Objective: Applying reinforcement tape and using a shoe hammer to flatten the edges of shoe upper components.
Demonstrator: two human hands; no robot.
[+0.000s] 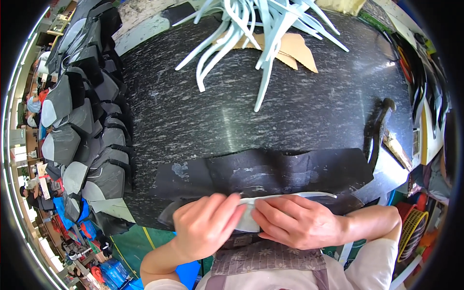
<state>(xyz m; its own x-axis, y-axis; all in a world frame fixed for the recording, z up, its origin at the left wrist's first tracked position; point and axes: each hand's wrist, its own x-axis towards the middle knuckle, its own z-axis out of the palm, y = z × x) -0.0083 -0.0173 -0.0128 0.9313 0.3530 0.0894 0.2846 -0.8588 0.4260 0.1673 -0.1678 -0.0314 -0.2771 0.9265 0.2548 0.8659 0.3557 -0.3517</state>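
My left hand (205,224) has its fingers closed in a pinch at one end of a thin white strip (314,195). Close beside it, my right hand (297,222) is closed too, its fingertips pressing the strip and a small light-grey piece (248,221) that shows between the hands. The strip's free end sticks out to the right past my right knuckles. Both hands are at the near edge of the table, just in front of a creased black sheet (290,169) with pale smears. Much of the grey piece is hidden by my fingers.
A bundle of pale blue strips (232,43) lies at the far side over tan zigzag-edged pieces (295,46). Stacked black and grey pieces (104,140) line the table's left edge. A hammer (382,125) rests at the right, near a wood-handled tool (396,150).
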